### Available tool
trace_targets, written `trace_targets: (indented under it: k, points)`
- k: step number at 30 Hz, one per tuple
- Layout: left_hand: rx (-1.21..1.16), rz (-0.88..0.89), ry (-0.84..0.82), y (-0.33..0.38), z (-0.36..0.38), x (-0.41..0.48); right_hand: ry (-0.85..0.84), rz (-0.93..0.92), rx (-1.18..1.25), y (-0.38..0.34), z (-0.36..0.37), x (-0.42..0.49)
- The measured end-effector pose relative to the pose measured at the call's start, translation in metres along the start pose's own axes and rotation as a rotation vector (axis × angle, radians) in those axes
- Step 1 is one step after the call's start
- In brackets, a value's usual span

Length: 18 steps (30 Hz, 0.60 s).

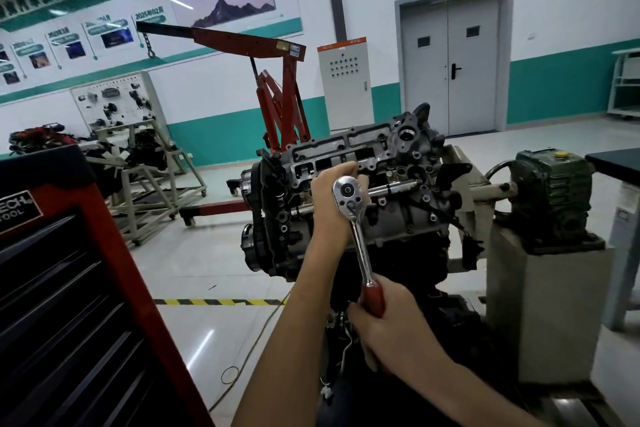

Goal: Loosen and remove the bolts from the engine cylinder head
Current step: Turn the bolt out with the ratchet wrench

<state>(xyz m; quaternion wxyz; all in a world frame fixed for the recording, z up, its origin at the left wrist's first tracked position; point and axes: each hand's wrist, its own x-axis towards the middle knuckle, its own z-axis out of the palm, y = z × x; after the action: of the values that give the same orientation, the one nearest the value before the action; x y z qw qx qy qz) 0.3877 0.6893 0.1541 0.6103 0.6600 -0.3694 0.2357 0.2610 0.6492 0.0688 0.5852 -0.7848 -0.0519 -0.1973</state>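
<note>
A red steel engine hoist [277,94] stands centre-left, a grey double door [450,59] upper right, a red-and-black drawered tool cabinet [69,288] lower left, a green gearbox [550,194] at right.

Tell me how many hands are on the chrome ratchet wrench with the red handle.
2. The left hand curls round just behind the head of the chrome ratchet wrench with a red handle; the right hand grips that handle, lower down.
</note>
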Motion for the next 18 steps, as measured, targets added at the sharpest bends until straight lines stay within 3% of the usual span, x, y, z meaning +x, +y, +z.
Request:
trace_targets:
  k: [5,7,9,12,15,18]
  points:
    - [0.095,0.055,-0.259,0.0,-0.024,0.003,-0.169,-0.178,-0.673,-0.027,-0.101,0.038]
    - [0.137,0.043,-0.33,0.003,-0.023,0.006,-0.149,-0.244,-0.99,-0.045,-0.135,0.06]
    - [0.162,0.083,-0.32,0.005,-0.018,0.006,-0.079,-0.277,-1.119,-0.049,-0.149,0.07]
    - [0.118,0.074,-0.142,0.003,-0.01,0.002,-0.063,-0.19,-0.926,-0.028,-0.122,0.048]
    - [0.053,0.019,0.044,0.0,0.0,-0.003,0.012,-0.099,-0.448,-0.004,-0.063,0.015]
    - [-0.03,-0.012,0.084,0.004,0.009,-0.005,0.029,-0.007,-0.003,0.003,-0.008,-0.002]
